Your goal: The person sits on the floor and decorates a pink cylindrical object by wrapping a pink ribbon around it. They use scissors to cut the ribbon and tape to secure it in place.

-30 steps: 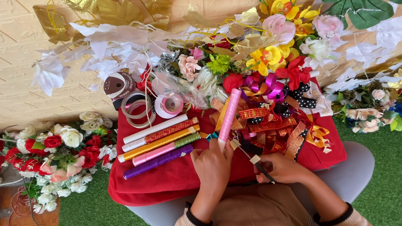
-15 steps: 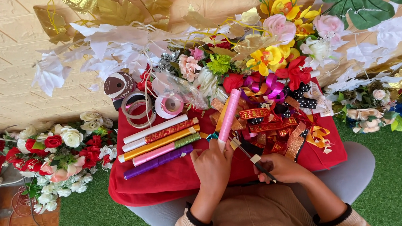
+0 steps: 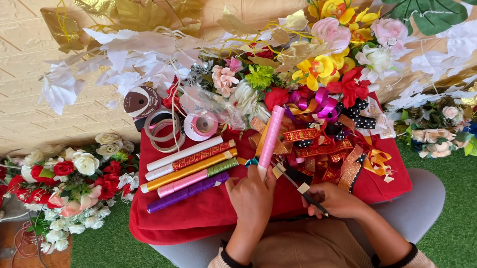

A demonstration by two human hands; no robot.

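A pink roll [image 3: 271, 136] is gripped at its near end by the left hand [image 3: 251, 196], tilted toward one o'clock over the red cloth [image 3: 199, 211]. Scissors [image 3: 301, 184] are held closed-fisted in the right hand [image 3: 334, 199]. The roll is best steadied before cutting.

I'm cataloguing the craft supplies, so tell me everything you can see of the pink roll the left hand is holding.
The pink roll is a long, slim tube of glossy, satin-like wrap, plain pink. It slants from the left hand, which grips its lower end, up and to the right toward the artificial flowers. It lies over the red cloth and the edge of the ribbon pile.
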